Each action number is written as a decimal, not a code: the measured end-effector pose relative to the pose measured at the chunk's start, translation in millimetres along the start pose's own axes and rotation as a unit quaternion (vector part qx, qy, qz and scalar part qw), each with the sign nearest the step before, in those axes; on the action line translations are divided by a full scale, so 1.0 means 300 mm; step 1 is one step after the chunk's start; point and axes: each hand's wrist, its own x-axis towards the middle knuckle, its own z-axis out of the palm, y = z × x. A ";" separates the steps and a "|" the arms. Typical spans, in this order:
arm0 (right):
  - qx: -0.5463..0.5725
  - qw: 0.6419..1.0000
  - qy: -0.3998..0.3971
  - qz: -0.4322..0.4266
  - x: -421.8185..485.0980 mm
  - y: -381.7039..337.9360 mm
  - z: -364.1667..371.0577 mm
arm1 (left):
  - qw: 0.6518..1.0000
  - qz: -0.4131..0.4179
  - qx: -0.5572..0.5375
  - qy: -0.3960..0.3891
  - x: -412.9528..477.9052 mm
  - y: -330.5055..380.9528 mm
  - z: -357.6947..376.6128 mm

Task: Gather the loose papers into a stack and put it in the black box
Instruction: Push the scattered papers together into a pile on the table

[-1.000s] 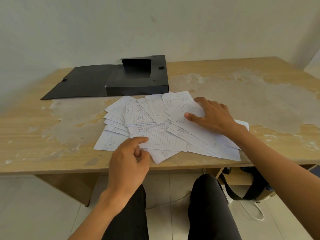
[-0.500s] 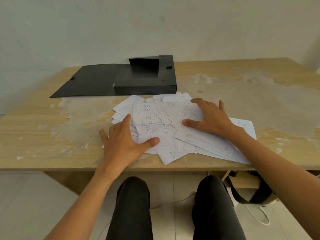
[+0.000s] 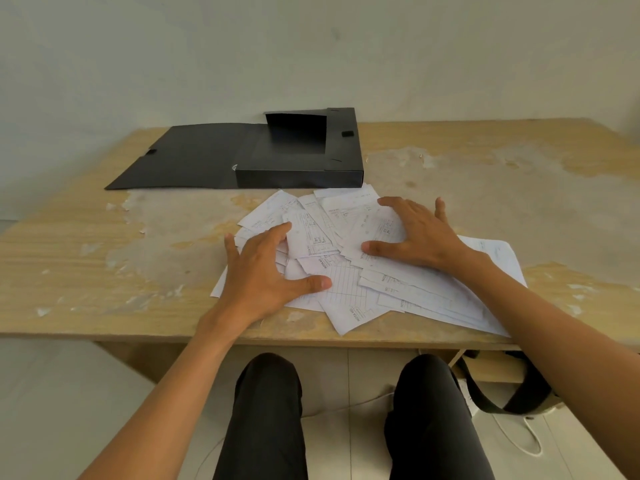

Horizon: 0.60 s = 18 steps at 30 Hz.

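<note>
Several loose white printed papers (image 3: pixel 349 289) lie fanned and overlapping near the table's front edge. My left hand (image 3: pixel 263 271) lies flat on the left side of the pile, fingers spread, thumb pointing right. My right hand (image 3: pixel 415 233) presses flat on the right side, fingers apart. Neither hand grips a sheet. The black box (image 3: pixel 301 157) stands open just behind the papers, its lid flap (image 3: pixel 183 157) folded out flat to the left.
The worn wooden table (image 3: pixel 502 188) runs to the wall at the back. Under the table's right side hang a black strap (image 3: pixel 491 393) and a white cable (image 3: pixel 519 434). My knees in dark trousers sit below the front edge.
My left hand went from curled at the pile's front edge to flat and spread on the papers' left side. Both hands have pushed the sheets closer together. The view shifted slightly.
</note>
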 end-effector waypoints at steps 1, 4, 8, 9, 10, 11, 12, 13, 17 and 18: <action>-0.003 1.000 0.001 0.009 0.003 -0.001 -0.001 | 1.000 0.006 0.000 0.002 -0.001 -0.004 0.004; -0.014 1.000 -0.003 0.014 0.019 -0.004 0.001 | 1.000 0.015 0.006 -0.001 -0.002 -0.010 0.008; -0.001 1.000 -0.011 -0.011 0.041 -0.009 0.008 | 1.000 0.011 0.001 -0.004 -0.005 -0.005 0.006; 0.008 1.000 -0.012 -0.018 0.043 -0.012 0.009 | 1.000 0.009 -0.001 -0.005 -0.004 -0.006 0.006; 0.018 0.999 -0.014 -0.025 0.045 -0.017 0.009 | 1.000 0.007 -0.003 -0.005 -0.003 -0.007 0.007; 0.027 0.999 -0.017 -0.030 0.046 -0.022 0.006 | 1.000 0.004 -0.005 -0.006 -0.002 -0.007 0.008; 0.035 0.999 -0.021 -0.033 0.046 -0.026 0.004 | 1.000 0.004 -0.007 -0.005 -0.001 -0.008 0.009; 0.041 0.998 -0.023 -0.033 0.048 -0.030 0.001 | 1.000 0.004 -0.007 -0.005 -0.001 -0.009 0.010; 0.052 0.998 -0.029 -0.030 0.065 -0.040 0.005 | 1.000 0.007 -0.006 -0.001 0.000 -0.012 0.012; 0.051 0.998 -0.030 -0.034 0.070 -0.041 0.009 | 1.000 0.007 -0.007 -0.001 0.000 -0.013 0.013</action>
